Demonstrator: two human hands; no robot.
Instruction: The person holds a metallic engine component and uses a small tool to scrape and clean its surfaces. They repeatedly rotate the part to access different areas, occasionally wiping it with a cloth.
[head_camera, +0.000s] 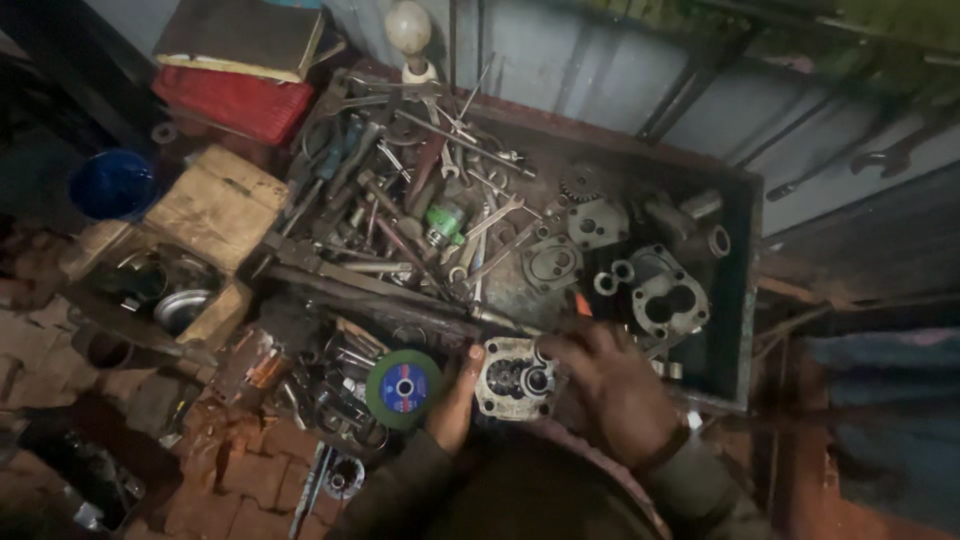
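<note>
A grey metal pump housing (508, 378) with round bores and small gears in its face sits at the near edge of the metal tray (742, 300). My left hand (452, 405) grips its left side, thumb up against the casting. My right hand (608, 385) lies over its right side, fingers curled around a small round part at the housing's edge. Both sleeves are dark. The underside of the housing is hidden.
The tray holds several wrenches (470, 225), a green-capped part (445, 222), flat pump plates (552, 262) and a second pump body (668, 300). A green cutting disc (404, 388) lies left of my hand among loose tools. Wooden boxes (215, 205), a blue bucket (112, 184) and brick floor are at left.
</note>
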